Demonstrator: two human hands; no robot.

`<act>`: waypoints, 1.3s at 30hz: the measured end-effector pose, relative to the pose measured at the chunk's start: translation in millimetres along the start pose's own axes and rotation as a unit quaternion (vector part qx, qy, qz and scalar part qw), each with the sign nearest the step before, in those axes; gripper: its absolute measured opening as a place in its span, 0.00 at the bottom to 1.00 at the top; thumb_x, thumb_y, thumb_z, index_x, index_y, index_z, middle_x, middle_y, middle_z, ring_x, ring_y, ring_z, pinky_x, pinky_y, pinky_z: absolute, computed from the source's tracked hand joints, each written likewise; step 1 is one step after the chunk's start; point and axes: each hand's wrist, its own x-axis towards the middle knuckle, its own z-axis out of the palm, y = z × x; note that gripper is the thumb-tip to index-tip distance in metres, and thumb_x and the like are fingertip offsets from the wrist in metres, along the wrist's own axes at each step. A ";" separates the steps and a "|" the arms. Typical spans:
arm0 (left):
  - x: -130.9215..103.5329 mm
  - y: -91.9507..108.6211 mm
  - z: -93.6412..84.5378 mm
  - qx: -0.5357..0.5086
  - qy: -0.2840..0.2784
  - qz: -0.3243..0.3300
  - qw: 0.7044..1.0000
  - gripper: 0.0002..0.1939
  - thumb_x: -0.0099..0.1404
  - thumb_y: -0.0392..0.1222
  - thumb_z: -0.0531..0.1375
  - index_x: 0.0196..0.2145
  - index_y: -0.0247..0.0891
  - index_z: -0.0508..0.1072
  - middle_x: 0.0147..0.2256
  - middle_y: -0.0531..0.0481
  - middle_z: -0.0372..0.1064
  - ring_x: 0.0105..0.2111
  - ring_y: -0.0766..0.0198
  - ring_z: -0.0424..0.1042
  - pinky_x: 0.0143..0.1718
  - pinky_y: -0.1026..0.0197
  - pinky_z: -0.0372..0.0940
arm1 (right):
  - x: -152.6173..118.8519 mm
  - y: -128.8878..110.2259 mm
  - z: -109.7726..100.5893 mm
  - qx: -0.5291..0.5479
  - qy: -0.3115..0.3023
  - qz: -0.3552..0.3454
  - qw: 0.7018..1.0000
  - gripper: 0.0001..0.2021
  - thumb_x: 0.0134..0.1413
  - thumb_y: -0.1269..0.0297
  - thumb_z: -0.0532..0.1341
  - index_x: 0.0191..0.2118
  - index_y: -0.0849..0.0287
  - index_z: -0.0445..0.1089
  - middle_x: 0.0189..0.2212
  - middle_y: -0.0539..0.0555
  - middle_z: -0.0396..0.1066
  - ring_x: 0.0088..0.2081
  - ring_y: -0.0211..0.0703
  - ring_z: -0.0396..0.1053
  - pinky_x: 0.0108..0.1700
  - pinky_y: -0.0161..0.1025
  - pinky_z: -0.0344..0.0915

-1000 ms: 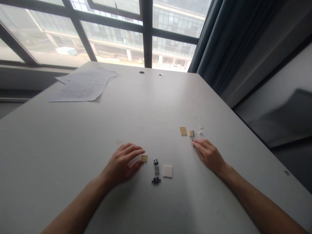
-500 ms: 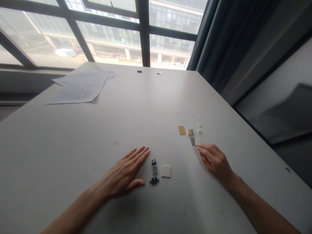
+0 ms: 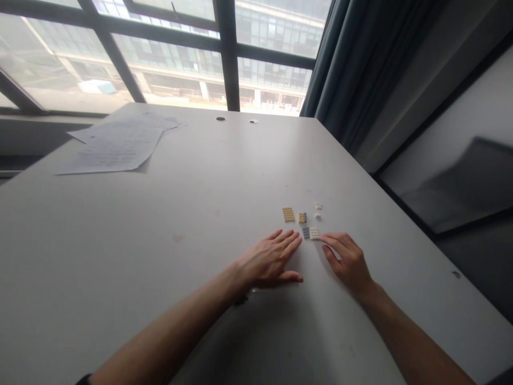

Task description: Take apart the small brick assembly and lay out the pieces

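One dark piece (image 3: 241,300) nearest, partly hidden by left forearm (image 3: 180,323); dropped arm could knock it unseen. Left hand (image 3: 272,261): fingers straight, thumb out, no grip visible, underside hidden. Slight forward slide could shove grey studded piece (image 3: 306,233), just beside fingertips. Right hand (image 3: 349,263): fingers bent, thumb apart, not pinching; tips at edge of white studded piece (image 3: 315,233) on surface (image 3: 216,342). Uneven push could skew both. Farther: yellow-blue piece (image 3: 302,217), tan plate (image 3: 288,214), two small white pieces (image 3: 318,206), probably light, easily flicked.

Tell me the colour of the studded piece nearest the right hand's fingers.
The studded piece looks off-white; it shows in the head view, beside a grey piece.
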 end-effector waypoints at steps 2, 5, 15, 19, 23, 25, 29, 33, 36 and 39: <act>0.5 -6.1 0.6 0.004 0.004 0.001 1.000 0.43 0.63 0.67 0.49 0.64 0.30 0.50 0.64 0.34 0.48 0.65 0.48 0.47 0.65 0.48 0.43 | 0.8 -0.4 1.7 0.005 0.002 0.003 1.000 0.12 0.59 0.72 0.56 0.46 0.57 0.71 0.39 0.56 0.73 0.43 0.48 0.70 0.47 0.48 0.69; -0.9 -13.2 -6.2 0.000 0.019 0.003 1.000 0.43 0.64 0.66 0.49 0.65 0.32 0.48 0.64 0.36 0.48 0.65 0.49 0.45 0.65 0.47 0.42 | 1.0 -0.5 4.0 0.010 0.002 0.011 1.000 0.11 0.60 0.70 0.55 0.46 0.56 0.71 0.39 0.56 0.73 0.43 0.48 0.70 0.47 0.48 0.69; -104.2 -15.1 -59.6 0.022 0.176 -0.081 0.981 0.38 0.67 0.65 0.37 0.66 0.38 0.44 0.65 0.39 0.47 0.65 0.48 0.47 0.64 0.42 0.45 | -6.3 -17.0 5.0 0.020 -0.001 -0.006 1.000 0.13 0.59 0.71 0.56 0.48 0.55 0.70 0.41 0.57 0.73 0.44 0.48 0.70 0.46 0.48 0.69; -152.2 -14.5 -39.7 0.064 0.113 -0.099 0.987 0.35 0.68 0.61 0.44 0.66 0.40 0.46 0.64 0.41 0.49 0.64 0.48 0.48 0.63 0.43 0.48 | -6.5 -40.1 14.4 0.044 -0.075 -0.076 0.993 0.14 0.57 0.72 0.57 0.50 0.58 0.69 0.43 0.57 0.72 0.45 0.47 0.69 0.48 0.47 0.68; -166.9 -12.8 -19.5 0.078 0.090 -0.092 0.989 0.35 0.68 0.58 0.48 0.66 0.40 0.46 0.64 0.43 0.50 0.64 0.50 0.48 0.64 0.45 0.48 | 9.3 -40.6 23.3 0.014 -0.112 -0.079 0.990 0.14 0.58 0.72 0.56 0.50 0.59 0.69 0.44 0.58 0.72 0.47 0.49 0.67 0.51 0.50 0.65; -166.8 -12.2 -15.3 0.080 0.099 -0.094 0.987 0.34 0.68 0.57 0.49 0.66 0.40 0.46 0.64 0.42 0.51 0.64 0.50 0.48 0.64 0.46 0.49 | 24.2 -32.6 27.6 -0.009 -0.107 -0.046 0.993 0.14 0.59 0.72 0.56 0.51 0.60 0.69 0.46 0.58 0.72 0.48 0.49 0.66 0.52 0.51 0.64; -165.6 -11.8 -13.5 0.089 0.121 -0.100 0.984 0.34 0.68 0.57 0.49 0.65 0.38 0.49 0.62 0.41 0.54 0.64 0.49 0.50 0.63 0.46 0.51 | 51.8 -19.1 41.1 -0.037 -0.136 -0.052 0.989 0.15 0.60 0.73 0.55 0.51 0.58 0.69 0.49 0.56 0.72 0.52 0.50 0.64 0.53 0.51 0.61; -167.2 -11.6 -12.8 0.101 0.137 -0.105 0.980 0.34 0.68 0.58 0.48 0.65 0.37 0.49 0.62 0.40 0.55 0.63 0.49 0.51 0.62 0.47 0.52 | 57.1 -19.1 53.7 -0.044 -0.168 -0.075 0.982 0.14 0.59 0.74 0.56 0.49 0.58 0.71 0.48 0.55 0.73 0.51 0.48 0.65 0.53 0.49 0.59; -167.6 -11.1 -12.0 0.099 0.147 -0.111 0.978 0.34 0.68 0.59 0.48 0.65 0.38 0.50 0.61 0.40 0.56 0.62 0.49 0.53 0.61 0.48 0.54 | 49.2 -25.2 54.3 -0.045 -0.174 -0.080 0.980 0.13 0.59 0.74 0.58 0.47 0.58 0.71 0.47 0.54 0.73 0.51 0.48 0.64 0.54 0.48 0.57; -166.8 -10.8 -11.5 0.095 0.148 -0.116 0.978 0.34 0.67 0.58 0.49 0.64 0.39 0.51 0.61 0.40 0.57 0.62 0.49 0.53 0.60 0.48 0.54 | 40.6 -32.8 50.4 -0.055 -0.178 -0.074 0.980 0.12 0.59 0.74 0.57 0.47 0.58 0.71 0.46 0.54 0.73 0.50 0.49 0.63 0.53 0.47 0.56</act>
